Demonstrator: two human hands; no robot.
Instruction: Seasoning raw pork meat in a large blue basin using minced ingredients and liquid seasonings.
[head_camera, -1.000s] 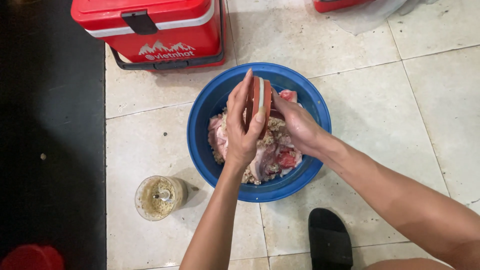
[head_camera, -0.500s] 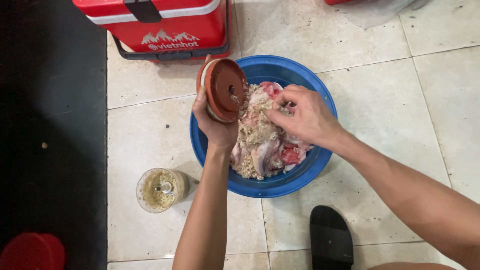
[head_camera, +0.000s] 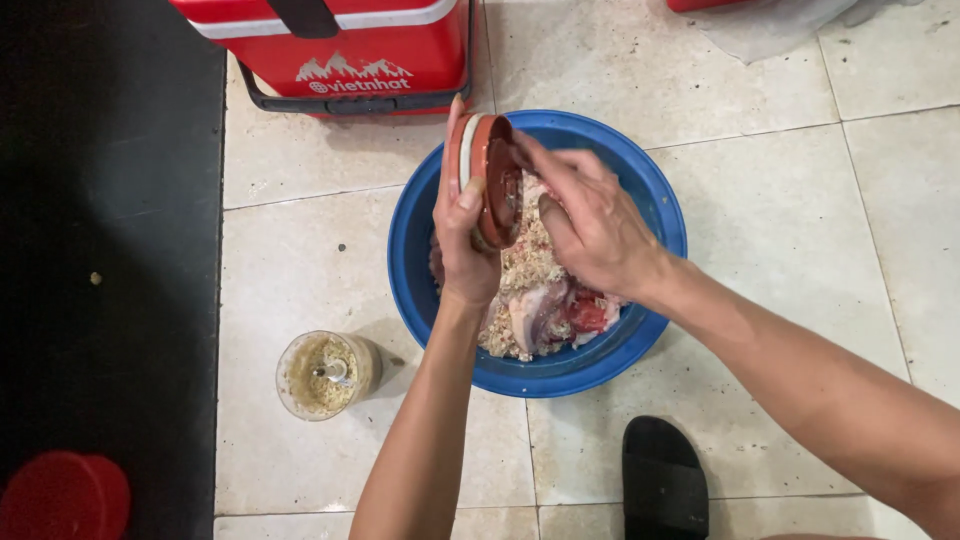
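Note:
My left hand (head_camera: 462, 240) grips a round reddish-brown lid (head_camera: 487, 180) on edge, held upright over a blue basin (head_camera: 420, 270). My right hand (head_camera: 590, 225) has its fingers against the lid's inner face, fingers curled, holding nothing of its own. The basin holds raw meat pieces (head_camera: 560, 310) covered in pale minced seasoning (head_camera: 525, 270). On the tiles to the left stands a clear chopper bowl (head_camera: 325, 375) with a centre spindle and minced residue inside.
A red cooler box (head_camera: 340, 50) stands behind the basin. A black sandal (head_camera: 665, 480) lies on the tiles in front. A red round container (head_camera: 60, 498) sits at the lower left on the dark floor strip (head_camera: 100, 250). Clear plastic (head_camera: 770, 25) lies top right.
The lid has turned from facing the camera to standing on edge. My right hand has moved from the meat up to the lid's inner side.

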